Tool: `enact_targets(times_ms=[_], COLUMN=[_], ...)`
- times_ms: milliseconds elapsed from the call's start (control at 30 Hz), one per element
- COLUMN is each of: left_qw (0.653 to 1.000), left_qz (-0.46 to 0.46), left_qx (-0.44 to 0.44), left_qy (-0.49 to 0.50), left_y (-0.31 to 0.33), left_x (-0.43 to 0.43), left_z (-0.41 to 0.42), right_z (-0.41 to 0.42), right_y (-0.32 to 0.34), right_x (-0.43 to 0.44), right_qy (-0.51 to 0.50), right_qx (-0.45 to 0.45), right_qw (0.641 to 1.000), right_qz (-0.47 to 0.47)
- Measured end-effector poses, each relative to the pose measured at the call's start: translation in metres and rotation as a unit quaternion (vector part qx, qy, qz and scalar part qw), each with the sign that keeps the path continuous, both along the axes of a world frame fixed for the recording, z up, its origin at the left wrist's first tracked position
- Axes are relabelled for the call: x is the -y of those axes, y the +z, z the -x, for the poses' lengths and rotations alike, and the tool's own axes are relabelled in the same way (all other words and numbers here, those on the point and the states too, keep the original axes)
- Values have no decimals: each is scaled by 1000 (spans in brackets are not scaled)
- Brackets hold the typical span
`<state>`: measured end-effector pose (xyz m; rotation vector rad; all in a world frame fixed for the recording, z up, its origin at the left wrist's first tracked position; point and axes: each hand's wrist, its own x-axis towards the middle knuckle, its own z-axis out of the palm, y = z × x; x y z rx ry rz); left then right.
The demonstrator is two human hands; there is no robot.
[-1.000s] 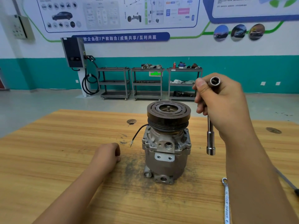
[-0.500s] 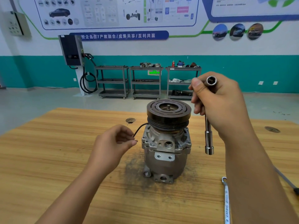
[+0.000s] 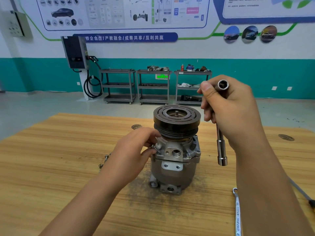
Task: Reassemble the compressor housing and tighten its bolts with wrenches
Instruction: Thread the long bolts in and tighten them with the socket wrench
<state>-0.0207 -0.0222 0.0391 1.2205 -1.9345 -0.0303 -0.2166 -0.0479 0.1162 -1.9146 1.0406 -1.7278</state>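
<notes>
A grey compressor (image 3: pixel 175 164) stands upright on the wooden table (image 3: pixel 51 167), its dark grooved pulley (image 3: pixel 177 120) on top. My left hand (image 3: pixel 134 155) is at the housing's upper left flange, and its fingertips pinch a bolt (image 3: pixel 154 147) there. A seated bolt (image 3: pixel 188 156) shows on the right front of the flange. My right hand (image 3: pixel 233 109) grips a chrome socket wrench (image 3: pixel 221 150) to the right of the compressor, held upright in the air, one hex end at the top and the other hanging down.
Loose bolts (image 3: pixel 104 160) lie on the table behind my left forearm. A flat spanner (image 3: pixel 237 213) lies near the front right, and a grey-shafted tool (image 3: pixel 301 191) lies beyond it at the right edge. Grey shelf carts (image 3: pixel 153 86) stand by the far wall.
My left hand rose from the table, passed the black wire and reached the housing's upper left flange with a bolt. The right hand kept the socket wrench almost still.
</notes>
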Motion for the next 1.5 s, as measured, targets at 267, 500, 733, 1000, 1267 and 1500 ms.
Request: enact_targets(times_ms=[267, 500, 733, 1000, 1267, 1500], left_qw=[999, 981, 960, 963, 950, 938], left_qz=[-10, -70, -66, -62, -52, -65], left_qx=[48, -174, -269, -259, -306, -341], left_qy=[-24, -40, -29, 32, 29, 13], left_y=[2, -12, -25, -32, -40, -44], left_x=[1, 2, 1, -1, -1, 1], left_z=[1, 4, 12, 12, 15, 19], right_z=[-4, -9, -31, -44, -46, -41], right_y=[0, 4, -4, -8, -12, -11], right_x=[-2, -6, -9, -6, -6, -4], right_qy=[-5, 170, 84, 115, 84, 116], right_qx=[-12, 87, -31, 4, 0, 2], right_qw=[1000, 980, 994, 990, 995, 993], right_qz=[0, -55, 65, 81, 50, -23])
